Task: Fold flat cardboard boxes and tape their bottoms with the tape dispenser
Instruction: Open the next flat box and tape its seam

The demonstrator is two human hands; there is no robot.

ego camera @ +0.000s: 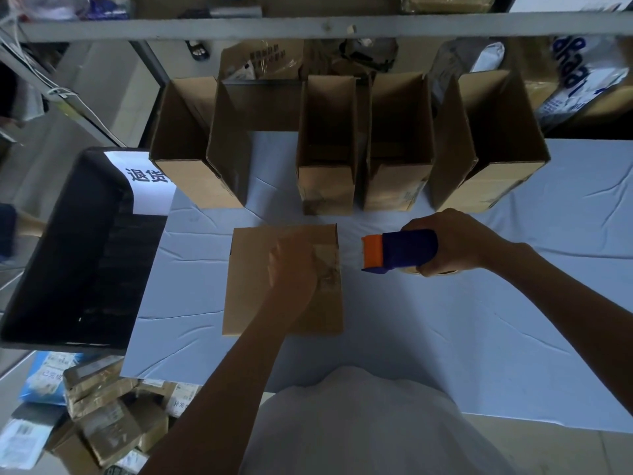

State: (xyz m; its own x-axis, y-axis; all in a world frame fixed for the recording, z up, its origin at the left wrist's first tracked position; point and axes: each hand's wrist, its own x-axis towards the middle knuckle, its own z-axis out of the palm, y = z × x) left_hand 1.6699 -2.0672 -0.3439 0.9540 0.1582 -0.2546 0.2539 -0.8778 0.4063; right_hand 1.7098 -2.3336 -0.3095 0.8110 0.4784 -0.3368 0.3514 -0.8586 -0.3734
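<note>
One cardboard box (253, 286) sits near-centre on the desk (445, 320), closed side up, with a worn tape patch on its right part. Left hand (293, 269) lies palm-down on top of it, over that patch. Its fingers look laid flat and grip nothing, but the hand is motion-blurred, so detail is soft. Right hand (455, 241) is just right of the box, fingers wrapped tight round the blue body of the tape dispenser (404, 250). The dispenser's orange front end points left at the box with a small gap between them, not touching. Can't tell if the dispenser is resting on the desk or held above it. Far side of desk: row of upright open-topped boxes (329, 173), side by side. Left of desk: black bin (68, 252) with a white printed label at its far end. Near left, on the floor: heap of wrapped parcels (102, 406). Grey shelf beam (308, 27) runs across the far edge.
</note>
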